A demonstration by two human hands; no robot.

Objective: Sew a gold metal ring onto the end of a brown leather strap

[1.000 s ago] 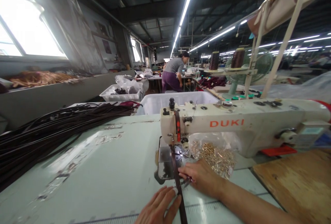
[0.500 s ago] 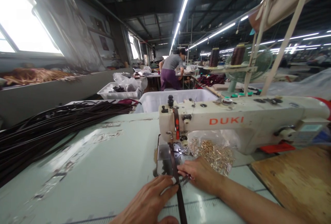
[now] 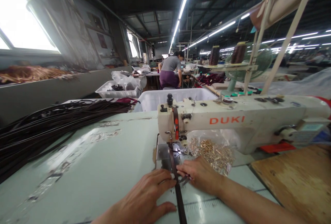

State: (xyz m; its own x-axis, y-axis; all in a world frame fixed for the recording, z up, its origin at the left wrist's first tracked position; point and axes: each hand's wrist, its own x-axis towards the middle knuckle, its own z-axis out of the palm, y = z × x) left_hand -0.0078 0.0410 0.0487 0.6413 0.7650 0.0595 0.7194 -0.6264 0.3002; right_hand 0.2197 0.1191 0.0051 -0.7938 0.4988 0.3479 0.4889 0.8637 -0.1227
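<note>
A long dark brown strap (image 3: 179,196) runs from the table's front edge up under the presser foot of the white sewing machine (image 3: 201,117). My left hand (image 3: 148,194) lies flat along the strap's left side, fingers stretched and thumb apart, with the fingertips at its edge. White wrapping covers one of its fingertips. On the other side, my right hand (image 3: 198,174) is closed around small metal thread snips (image 3: 185,180), their blades sticking out toward the strap. Its fingertips rest beside the strap, just in front of the metal needle plate (image 3: 163,151).
Gold-coloured metal hardware (image 3: 214,153) is heaped behind my right hand, under the machine arm. Dark straps (image 3: 51,127) lie in a bundle on the left of the table (image 3: 103,175). Behind stands a white bin (image 3: 155,99). Farther back, a person (image 3: 169,70) bends over a table.
My left hand has shifted slightly up and left, its thumb more spread from the fingers. My right hand stays almost in place with the snips.
</note>
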